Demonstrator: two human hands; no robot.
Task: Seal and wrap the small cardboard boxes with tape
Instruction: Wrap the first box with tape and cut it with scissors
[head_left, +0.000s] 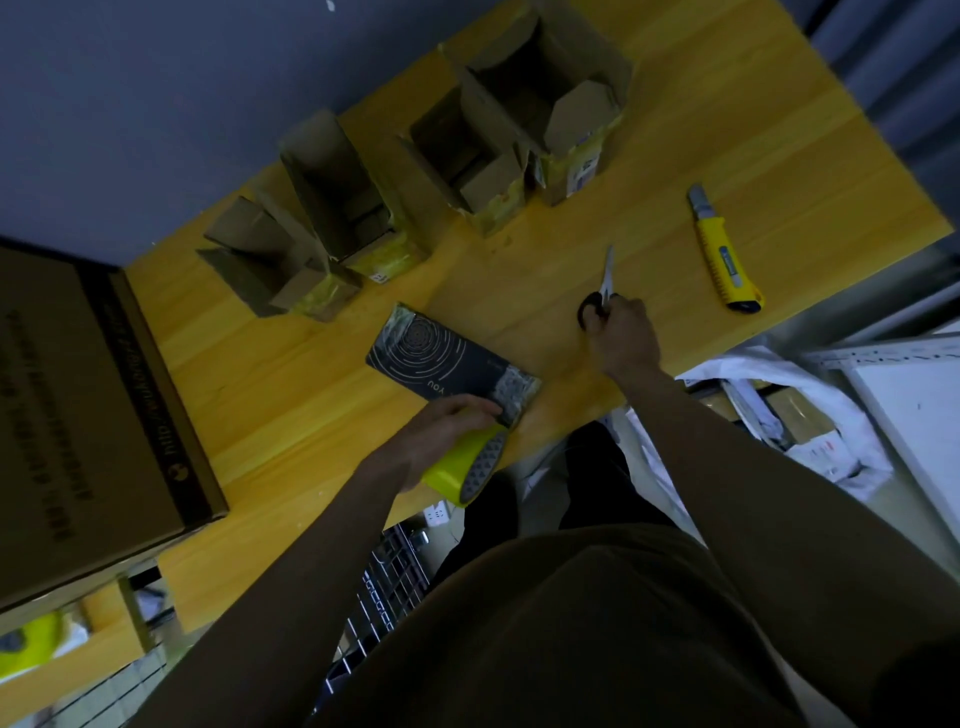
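Note:
A flat dark box with a white circle pattern lies near the front edge of the yellow wooden table. Shiny tape covers both its short ends. My left hand grips a yellow tape roll at the box's near right corner, fingers touching the box. My right hand rests on the table to the right of the box, closed on the black handles of scissors whose blades point away from me.
Several open, empty cardboard boxes stand along the table's back edge. A yellow utility knife lies at the right. A large closed carton fills the left side. Plastic bags and parcels sit below the table's right edge.

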